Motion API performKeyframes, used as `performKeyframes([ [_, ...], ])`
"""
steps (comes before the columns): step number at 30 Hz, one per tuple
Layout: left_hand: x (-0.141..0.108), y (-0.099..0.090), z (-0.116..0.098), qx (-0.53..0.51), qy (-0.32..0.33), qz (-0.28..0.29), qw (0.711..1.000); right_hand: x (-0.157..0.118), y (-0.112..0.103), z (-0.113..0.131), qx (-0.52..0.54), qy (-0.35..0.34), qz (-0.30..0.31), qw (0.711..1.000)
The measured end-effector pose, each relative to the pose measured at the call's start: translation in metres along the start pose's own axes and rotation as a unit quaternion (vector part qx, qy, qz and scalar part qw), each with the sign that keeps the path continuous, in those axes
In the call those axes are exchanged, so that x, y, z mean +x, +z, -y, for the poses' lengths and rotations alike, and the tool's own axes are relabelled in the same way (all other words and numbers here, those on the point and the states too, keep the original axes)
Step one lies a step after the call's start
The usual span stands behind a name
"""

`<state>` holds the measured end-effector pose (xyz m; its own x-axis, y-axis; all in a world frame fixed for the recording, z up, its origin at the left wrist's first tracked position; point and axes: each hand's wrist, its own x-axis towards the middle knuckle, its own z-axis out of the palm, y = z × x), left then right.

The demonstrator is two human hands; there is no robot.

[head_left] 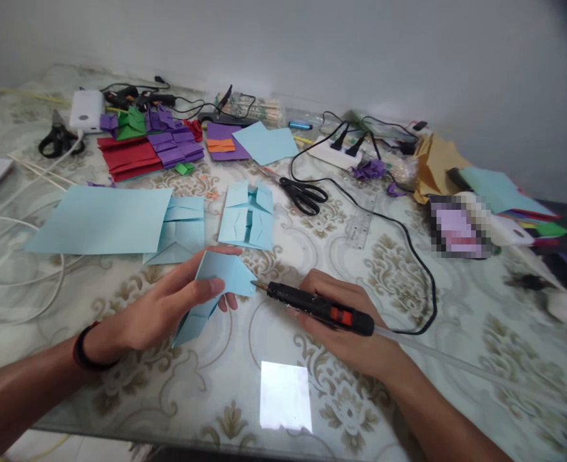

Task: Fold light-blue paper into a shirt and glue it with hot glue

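Note:
Between the thumb and fingers of my left hand (168,298) is a folded light-blue paper piece (228,273), tilted up off the table. My right hand (336,321) grips a black hot glue gun (312,305) with a red switch, a clear glue stick running out of its back. The gun's metal nozzle meets or nearly meets the right edge of the folded paper. Just beyond my left hand lie a folded light-blue paper form (247,215), another folded light-blue piece (185,224) and a flat light-blue sheet (105,218).
Black-handled scissors (305,194) lie near a clear ruler (360,224). The gun's black cord (408,244) loops right toward a white power strip (336,153). Purple folded papers (175,144), red paper (129,157) and a second pair of scissors (55,138) sit at the back left.

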<state>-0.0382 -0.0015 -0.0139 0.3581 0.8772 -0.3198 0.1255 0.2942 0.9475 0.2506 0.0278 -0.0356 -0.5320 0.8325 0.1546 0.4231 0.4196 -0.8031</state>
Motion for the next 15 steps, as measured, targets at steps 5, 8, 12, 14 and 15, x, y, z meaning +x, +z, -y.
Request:
performKeyframes([
  [5,-0.0003,-0.0006,-0.0018,0.030,-0.001,0.000,1.000,-0.0007,0.0003,-0.0008,0.000,0.004,-0.007,1.000],
  [8,-0.0003,-0.0005,-0.0038,0.075,0.001,-0.002,0.997,-0.0016,0.0005,-0.0012,-0.002,0.009,-0.013,1.000],
  [12,0.0002,0.0010,-0.0045,0.111,0.013,0.000,0.994,-0.0020,0.0006,-0.0009,-0.011,0.008,-0.020,1.000],
  [14,0.0004,0.0021,-0.0048,0.112,0.019,0.002,0.994,-0.0013,0.0008,0.0001,-0.014,0.004,-0.025,1.000],
  [15,0.0005,0.0025,-0.0050,0.114,0.022,0.002,0.993,-0.0007,0.0010,0.0008,-0.015,0.003,-0.027,1.000],
])
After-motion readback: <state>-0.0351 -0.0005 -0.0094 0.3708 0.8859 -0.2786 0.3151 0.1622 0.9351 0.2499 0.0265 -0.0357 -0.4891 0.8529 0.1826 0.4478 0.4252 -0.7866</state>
